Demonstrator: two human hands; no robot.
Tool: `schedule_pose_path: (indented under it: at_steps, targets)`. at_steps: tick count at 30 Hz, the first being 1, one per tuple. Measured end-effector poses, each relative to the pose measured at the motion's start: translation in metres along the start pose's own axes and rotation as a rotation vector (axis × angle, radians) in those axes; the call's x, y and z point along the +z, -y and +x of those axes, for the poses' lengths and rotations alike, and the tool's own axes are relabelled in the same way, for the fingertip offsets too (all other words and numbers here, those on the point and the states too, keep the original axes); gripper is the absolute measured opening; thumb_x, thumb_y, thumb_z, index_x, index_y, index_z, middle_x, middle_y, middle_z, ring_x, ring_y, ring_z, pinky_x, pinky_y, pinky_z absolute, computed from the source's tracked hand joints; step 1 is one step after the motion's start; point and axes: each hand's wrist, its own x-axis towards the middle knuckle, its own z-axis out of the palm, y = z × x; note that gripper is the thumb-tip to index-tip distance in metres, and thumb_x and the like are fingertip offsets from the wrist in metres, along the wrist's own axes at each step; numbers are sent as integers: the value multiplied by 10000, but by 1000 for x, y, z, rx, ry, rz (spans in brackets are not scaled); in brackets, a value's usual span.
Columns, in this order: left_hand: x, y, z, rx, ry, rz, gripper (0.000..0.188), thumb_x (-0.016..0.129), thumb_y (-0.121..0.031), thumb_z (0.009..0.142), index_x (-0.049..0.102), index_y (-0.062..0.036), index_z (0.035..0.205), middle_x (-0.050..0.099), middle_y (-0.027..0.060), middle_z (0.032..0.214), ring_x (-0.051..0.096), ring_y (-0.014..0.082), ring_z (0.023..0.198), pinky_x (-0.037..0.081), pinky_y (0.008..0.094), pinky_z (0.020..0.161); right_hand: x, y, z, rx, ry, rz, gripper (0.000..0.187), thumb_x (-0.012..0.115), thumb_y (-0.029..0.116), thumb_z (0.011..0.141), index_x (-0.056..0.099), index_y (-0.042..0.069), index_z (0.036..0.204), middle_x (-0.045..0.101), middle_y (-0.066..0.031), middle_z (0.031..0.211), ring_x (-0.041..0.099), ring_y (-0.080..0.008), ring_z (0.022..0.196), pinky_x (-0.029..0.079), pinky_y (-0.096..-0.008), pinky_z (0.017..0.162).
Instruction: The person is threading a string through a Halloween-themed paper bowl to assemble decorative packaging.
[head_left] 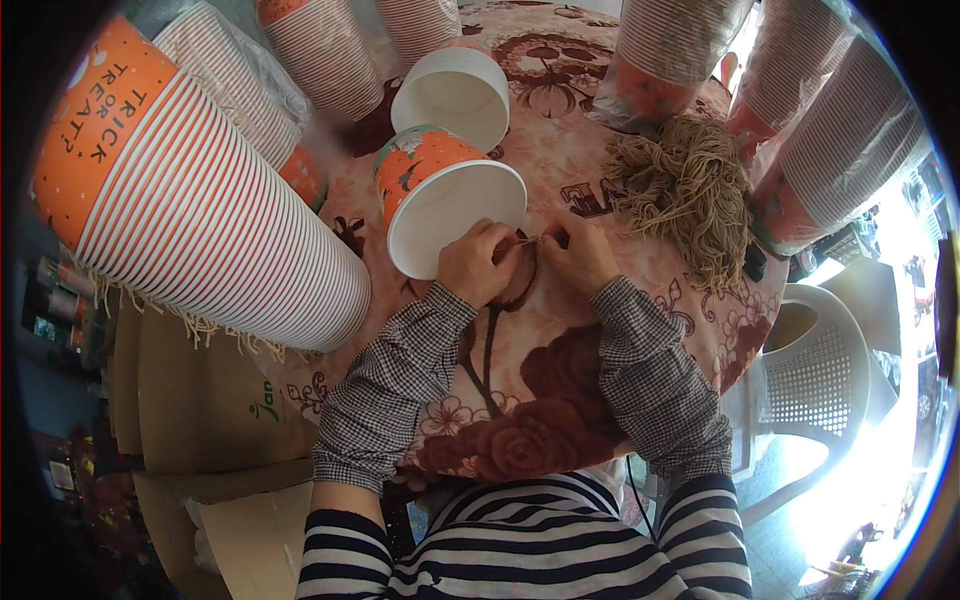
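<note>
Beside an orange bucket (455,215) tipped on its side on a flowered surface (570,330), a thin strand (530,240) is being worked just off the right of its rim. The left hand (480,262), overlapping that rim in view, has thumb and fingers pinched together on the strand; the right hand (580,258), to the bucket's right, pinches the other end, the two sets of fingertips nearly meeting. This piece looks partway done: the strand is in hand, but no finished knot shows, and whether it joins the bucket cannot be told. A second bucket (460,95) lies just beyond the first, its degree of completion unclear. Plenty appears left: a tangled cord pile (690,190) sits well to the orange bucket's right, an unwrapped stack (220,220) rises at its left, and bagged stacks (840,140) stand beyond it on both sides, suggesting an early point in the batch.
</note>
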Motion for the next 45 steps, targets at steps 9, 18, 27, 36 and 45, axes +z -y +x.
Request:
schedule_pose_path:
  at_steps: [9, 18, 27, 36, 45]
  targets:
    - [7, 2, -1, 173, -111, -11, 141, 634, -112, 831, 648, -67, 964, 636, 57, 973, 655, 273, 841, 533, 356, 706, 5, 9, -6, -48, 35, 57, 165, 620, 116, 780, 584, -14, 874, 628, -189, 793, 624, -334, 749, 493, -405, 669]
    - [4, 5, 1, 279, -101, 73, 110, 654, -111, 800, 629, -54, 891, 613, 77, 884, 634, 304, 755, 515, 393, 651, 3, 14, -6, -83, 114, 174, 190, 615, 87, 770, 592, 1, 938, 629, -131, 757, 619, -248, 703, 497, -362, 665]
    - [9, -2, 3, 338, -158, 158, 107, 683, -133, 729, 624, -82, 802, 578, 44, 822, 599, 256, 654, 479, 359, 589, 0, 6, -1, 62, 49, 212, 171, 572, 33, 753, 562, 23, 923, 534, -50, 636, 487, -113, 561, 403, -282, 523]
    - [5, 16, 8, 348, -178, 314, 62, 650, -131, 757, 627, -88, 795, 570, 31, 798, 611, 195, 676, 427, 335, 622, -44, -28, 15, 280, -188, 298, 123, 570, 50, 755, 621, 18, 862, 570, -11, 661, 489, -87, 579, 398, -259, 544]
    - [3, 27, 7, 277, -206, 381, 57, 655, -100, 772, 610, -76, 799, 560, 50, 796, 599, 245, 698, 457, 365, 640, -30, -20, 4, -100, -307, -352, 208, 584, 114, 831, 640, 25, 1010, 653, -123, 794, 591, -169, 630, 483, -338, 616]
